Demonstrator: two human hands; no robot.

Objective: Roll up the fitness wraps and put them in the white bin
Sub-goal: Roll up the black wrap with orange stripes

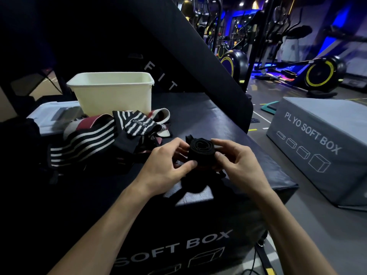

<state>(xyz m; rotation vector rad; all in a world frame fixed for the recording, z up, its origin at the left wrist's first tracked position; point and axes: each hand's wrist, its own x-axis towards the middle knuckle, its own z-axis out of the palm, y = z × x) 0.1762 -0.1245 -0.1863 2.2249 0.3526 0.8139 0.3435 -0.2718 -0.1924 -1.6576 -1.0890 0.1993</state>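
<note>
Clutter at far left first: a pale flat plastic lid or tray point(53, 116), half in shadow, hard for me to read. Next to it the loose pile of black-and-white striped elastic fitness wraps point(93, 135), some with maroon bands, lies unrolled on the dark padded soft-box surface point(208, 120). Behind the pile stands the white rectangular plastic bin point(113, 92); I see bare inner walls near the rim, but its floor is out of sight, so I cannot say whether any rolls are inside.

Centre: my left hand point(166, 161) pinches the near side of the black rolled-up wrap point(201, 152), thumb and fingers curled on it. My right hand point(238, 163) grips the other side, fingertips on the top edge of the coil. Roll is held just above the surface, near the pile, well apart from the bin.

Judgement: this roll looks nearly wound; a dark tail below may still hang loose, too dark to tell. Binning it and rolling the whole striped pile are left.

Right: a grey foam plyo box point(317, 143) on the floor, cut off at the frame edge.
</note>
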